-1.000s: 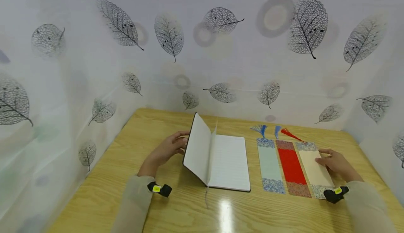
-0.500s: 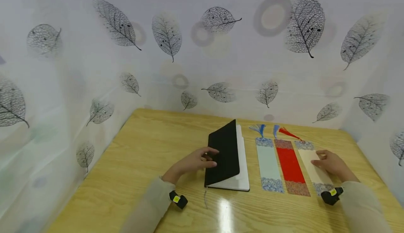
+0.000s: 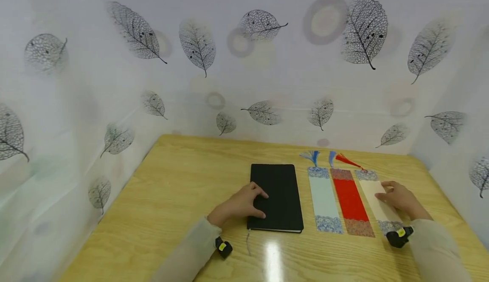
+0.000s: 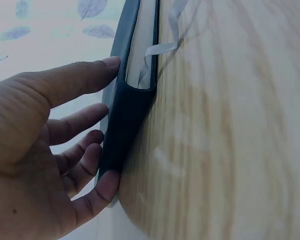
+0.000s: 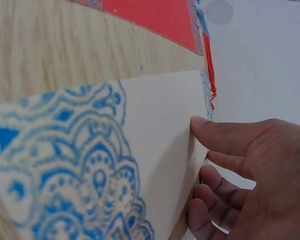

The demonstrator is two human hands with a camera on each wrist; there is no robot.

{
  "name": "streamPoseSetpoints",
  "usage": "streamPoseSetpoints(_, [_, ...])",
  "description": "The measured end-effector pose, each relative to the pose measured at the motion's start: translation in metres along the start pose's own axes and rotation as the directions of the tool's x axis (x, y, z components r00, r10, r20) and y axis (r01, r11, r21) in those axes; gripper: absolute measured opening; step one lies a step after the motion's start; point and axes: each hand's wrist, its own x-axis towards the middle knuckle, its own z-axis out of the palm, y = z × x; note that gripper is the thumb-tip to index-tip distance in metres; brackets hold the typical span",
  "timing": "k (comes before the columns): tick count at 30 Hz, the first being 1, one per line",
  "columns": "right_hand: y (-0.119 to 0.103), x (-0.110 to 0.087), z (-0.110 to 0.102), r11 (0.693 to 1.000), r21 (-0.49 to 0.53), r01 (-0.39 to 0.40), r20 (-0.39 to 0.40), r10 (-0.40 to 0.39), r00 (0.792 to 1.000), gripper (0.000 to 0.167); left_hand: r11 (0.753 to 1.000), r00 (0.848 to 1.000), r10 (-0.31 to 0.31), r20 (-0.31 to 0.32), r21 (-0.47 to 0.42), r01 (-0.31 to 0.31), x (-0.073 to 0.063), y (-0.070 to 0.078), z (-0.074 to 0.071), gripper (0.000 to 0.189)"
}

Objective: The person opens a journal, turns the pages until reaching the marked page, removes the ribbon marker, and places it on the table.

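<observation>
A black notebook [image 3: 276, 197] lies closed on the table, a thin grey ribbon [image 3: 248, 243] trailing from its lower left corner. My left hand [image 3: 244, 201] rests at the spine side with relaxed fingers, thumb and forefinger touching the cover; the left wrist view has the little finger against the spine [image 4: 127, 120]. At the right, my right hand [image 3: 401, 197] holds the right edge of a cream bookmark [image 3: 372, 193] with blue patterned ends and a red tassel. Its thumb [image 5: 205, 125] lies on the face, the other fingers curled at the edge, their tips partly hidden.
A red bookmark [image 3: 350, 199] and a pale green bookmark [image 3: 324, 197] lie side by side between notebook and cream bookmark, with blue tassels [image 3: 314, 158] pointing to the back. A leaf-printed curtain [image 3: 229, 82] stands behind and beside the wooden table [image 3: 183, 167].
My left hand has swung the notebook's front cover over from left to right, and the notebook now lies closed. The right hand has stayed at the cream bookmark.
</observation>
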Motion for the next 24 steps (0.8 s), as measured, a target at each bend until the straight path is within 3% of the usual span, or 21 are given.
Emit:
streamPoseSetpoints(5, [0.007,-0.008,-0.004,0.993,0.111,0.035,-0.022,-0.033,0.999,0.083,0.997,1.0,-0.03,0.001,0.071,0.029,0.003,0.009,0.0,0.053])
streamPoseSetpoints(10, [0.012,-0.018,-0.004,0.977,0.209,0.053,-0.055,-0.043,0.998,0.082,0.996,0.999,-0.052,0.005,0.077,0.052,0.003,0.012,-0.001,0.053])
streamPoseSetpoints(14, [0.006,-0.024,0.0,0.973,0.214,0.089,-0.085,-0.073,0.994,0.078,0.997,0.999,-0.05,0.011,0.057,0.05,0.002,0.01,-0.001,0.054])
streamPoseSetpoints(18, [-0.018,-0.031,0.005,0.97,0.18,0.166,-0.156,-0.138,0.978,0.071,1.0,1.0,0.001,0.018,0.02,-0.001,-0.004,0.003,-0.006,0.046])
streamPoseSetpoints(21, [-0.045,-0.039,0.012,0.965,0.128,0.227,-0.224,-0.195,0.955,0.065,0.998,0.999,0.038,-0.028,-0.044,-0.039,-0.013,-0.005,-0.015,0.034])
streamPoseSetpoints(24, [-0.07,-0.046,0.017,0.959,0.058,0.278,-0.271,-0.253,0.929,0.06,0.997,0.986,0.056,-0.16,-0.051,-0.065,-0.025,-0.012,-0.029,0.027])
